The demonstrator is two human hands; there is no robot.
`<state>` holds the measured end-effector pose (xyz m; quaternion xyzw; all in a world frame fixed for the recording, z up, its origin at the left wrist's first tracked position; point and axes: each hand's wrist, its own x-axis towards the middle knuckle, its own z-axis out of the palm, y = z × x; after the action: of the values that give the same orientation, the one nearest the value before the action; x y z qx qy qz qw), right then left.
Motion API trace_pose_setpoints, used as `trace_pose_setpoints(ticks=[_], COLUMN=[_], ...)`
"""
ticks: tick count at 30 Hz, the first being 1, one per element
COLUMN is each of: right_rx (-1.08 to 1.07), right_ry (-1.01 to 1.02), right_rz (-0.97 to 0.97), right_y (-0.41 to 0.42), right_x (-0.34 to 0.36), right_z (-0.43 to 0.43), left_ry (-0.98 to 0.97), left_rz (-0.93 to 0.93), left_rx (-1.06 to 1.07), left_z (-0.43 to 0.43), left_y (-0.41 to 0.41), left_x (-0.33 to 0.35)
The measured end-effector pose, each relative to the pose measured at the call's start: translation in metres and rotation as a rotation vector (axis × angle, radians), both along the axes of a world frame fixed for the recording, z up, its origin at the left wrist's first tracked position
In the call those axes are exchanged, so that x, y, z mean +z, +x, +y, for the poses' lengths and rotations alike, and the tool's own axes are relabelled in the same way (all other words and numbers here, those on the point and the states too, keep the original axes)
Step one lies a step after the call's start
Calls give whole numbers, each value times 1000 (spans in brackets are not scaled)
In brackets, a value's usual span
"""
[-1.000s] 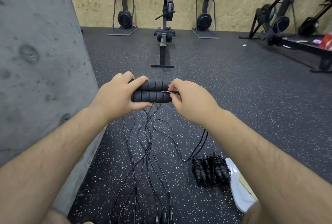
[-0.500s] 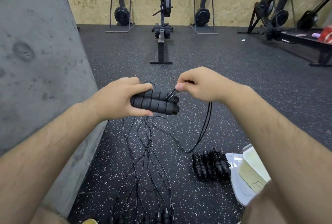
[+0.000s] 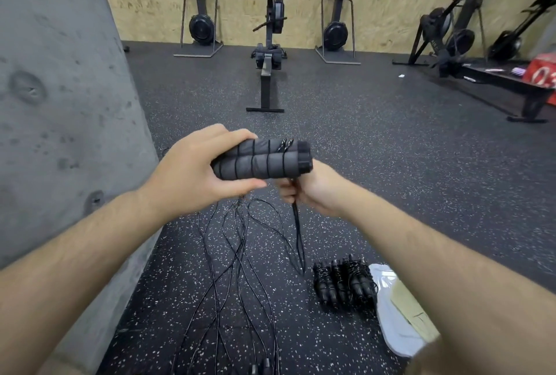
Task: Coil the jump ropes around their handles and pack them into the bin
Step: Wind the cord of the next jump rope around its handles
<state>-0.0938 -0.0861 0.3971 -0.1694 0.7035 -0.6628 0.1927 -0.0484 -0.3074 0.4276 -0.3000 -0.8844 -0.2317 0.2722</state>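
- Near, on the floor: the loose ropes [image 3: 237,269] lie in a thin black tangle and cross each other. They sit right under the hands, so the cord [image 3: 297,224] could catch on them when it is pulled up
- Near right: some wound ropes [image 3: 344,284] lie side by side on the floor, just beside a white thing I take to be the bin [image 3: 388,329]. They are not in it yet. The right arm hides part of the bin
- Middle, lower: the right hand [image 3: 313,191] is curled round the cord and pinches it just under the handles [image 3: 261,161]. From there the cord hangs down to the floor in a long thin loop
- Middle, higher: the left hand [image 3: 192,170] grips the left end of the two handles and holds them flat, side by side
- What could go wrong: the turns sit far apart, so if the cord goes slack they could slip off the bare right end. The two handles could also slide apart, since one hand holds only one end
- How it looks: the handles are fat, black and soft, with a few thin turns of cord across them
- Far: a rower [image 3: 269,52] stands by the wood wall
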Motion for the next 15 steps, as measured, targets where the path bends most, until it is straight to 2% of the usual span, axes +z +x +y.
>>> trace_pose_setpoints(ticks=[3, 4, 9, 15], right_rx=[-52, -95, -252, -176], right_ry=[-119, -99, 414, 699], right_rz=[-138, -126, 250, 350], right_y=[17, 22, 42, 53], right_x=[0, -1, 0, 8], right_z=[-20, -25, -40, -39], left_ry=[56, 59, 28, -101], left_rz=[54, 65, 84, 112], left_rx=[83, 115, 268, 417], left_z=[-1, -2, -11, -21], left_y=[-5, -8, -22, -36], left_x=[0, -1, -7, -15])
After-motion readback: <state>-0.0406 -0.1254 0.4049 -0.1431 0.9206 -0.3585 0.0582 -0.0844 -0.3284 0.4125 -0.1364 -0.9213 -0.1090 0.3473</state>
